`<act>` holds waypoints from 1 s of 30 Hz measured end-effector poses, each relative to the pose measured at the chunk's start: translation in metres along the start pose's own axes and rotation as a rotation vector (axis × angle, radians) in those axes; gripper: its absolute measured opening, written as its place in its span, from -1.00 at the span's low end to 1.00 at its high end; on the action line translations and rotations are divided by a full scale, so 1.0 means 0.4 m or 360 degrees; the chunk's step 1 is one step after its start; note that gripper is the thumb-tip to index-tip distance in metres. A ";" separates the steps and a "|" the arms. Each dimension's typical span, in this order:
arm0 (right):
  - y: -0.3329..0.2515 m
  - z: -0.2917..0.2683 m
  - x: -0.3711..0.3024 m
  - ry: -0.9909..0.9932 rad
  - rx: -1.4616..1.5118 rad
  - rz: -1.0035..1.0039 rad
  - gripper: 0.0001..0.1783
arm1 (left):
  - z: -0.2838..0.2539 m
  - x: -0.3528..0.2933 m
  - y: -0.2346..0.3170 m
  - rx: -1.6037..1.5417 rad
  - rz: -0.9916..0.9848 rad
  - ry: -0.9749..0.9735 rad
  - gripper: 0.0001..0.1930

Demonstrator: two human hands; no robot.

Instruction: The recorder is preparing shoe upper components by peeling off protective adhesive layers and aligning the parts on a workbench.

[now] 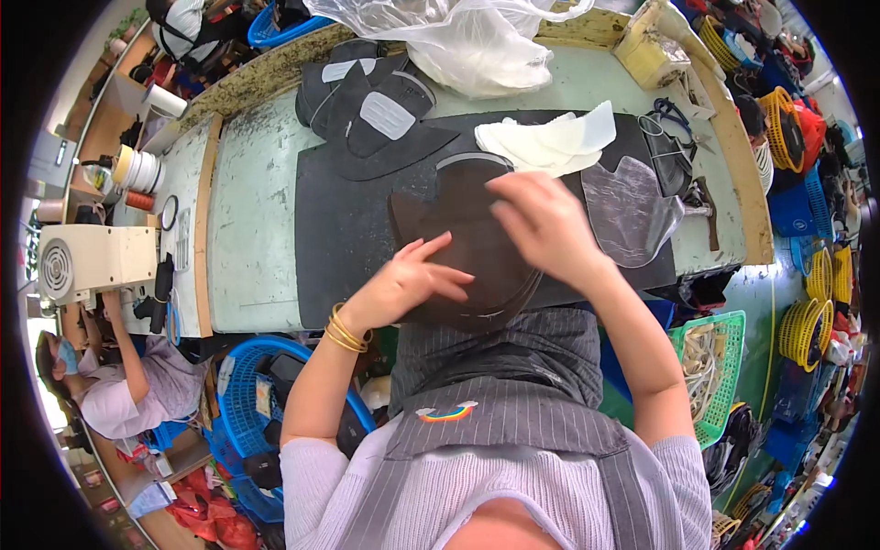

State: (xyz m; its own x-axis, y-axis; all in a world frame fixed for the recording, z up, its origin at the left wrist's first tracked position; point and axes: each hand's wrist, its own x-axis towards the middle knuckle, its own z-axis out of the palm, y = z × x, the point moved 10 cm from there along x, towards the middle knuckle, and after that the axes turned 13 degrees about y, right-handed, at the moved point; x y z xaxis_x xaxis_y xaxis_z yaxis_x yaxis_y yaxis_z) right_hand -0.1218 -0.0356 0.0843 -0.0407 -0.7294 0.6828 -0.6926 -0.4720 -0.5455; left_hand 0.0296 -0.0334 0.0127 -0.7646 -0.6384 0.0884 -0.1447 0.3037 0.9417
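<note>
A stack of dark brown shoe-upper-like pieces (449, 206) lies on the black mat (330, 247) in front of me, with a pale strip along its far edge. My left hand (403, 286) is over its near left part, fingers spread. Above its right side my right hand (550, 229) has its thumb and fingers apart, slightly blurred; whether the fingertips touch the top piece I cannot tell. Behind the stack are white cut pieces (541, 142). To the right lies a clear, shiny template-like sheet (632, 215). Black pieces with light patches (376, 115) rest at the far left.
A hammer (706, 213) lies at the bench's right, near blue-handled scissors (674, 115). A plastic bag (481, 50) sits at the back. Blue (240, 376) and green (733, 367) baskets flank me below the bench. At left, a person (137, 390) works by a cream machine (101, 261).
</note>
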 end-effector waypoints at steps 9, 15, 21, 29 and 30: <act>-0.125 0.230 -0.185 -0.0850 -0.0282 -0.0413 -0.22 | -0.396 0.273 -0.083 0.0727 0.0271 0.1307 -0.76; -0.069 0.104 -0.090 -0.0305 0.0479 0.0075 -0.49 | -0.511 0.461 -0.252 0.1472 -0.0135 0.1160 -0.49; 0.301 -0.058 0.002 0.0025 -0.0993 0.0133 -0.64 | -0.462 0.244 0.156 0.1208 0.0692 0.1275 -0.82; 0.384 -0.006 -0.016 -0.0546 -0.1361 0.0048 -0.87 | -0.293 0.083 0.343 0.0280 0.0218 0.1331 -0.82; 0.379 -0.001 -0.017 -0.0577 -0.1312 0.0022 -0.87 | -0.252 0.105 0.300 0.0370 0.0094 0.1236 -0.82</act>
State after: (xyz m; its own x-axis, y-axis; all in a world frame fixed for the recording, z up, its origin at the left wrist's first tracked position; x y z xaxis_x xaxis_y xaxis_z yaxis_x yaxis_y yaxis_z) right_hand -0.2268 -0.1021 -0.0027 0.0804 -0.9097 0.4073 -0.9962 -0.0591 0.0646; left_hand 0.0436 -0.0952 0.1621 -0.1332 -0.8994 0.4163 -0.3097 0.4368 0.8445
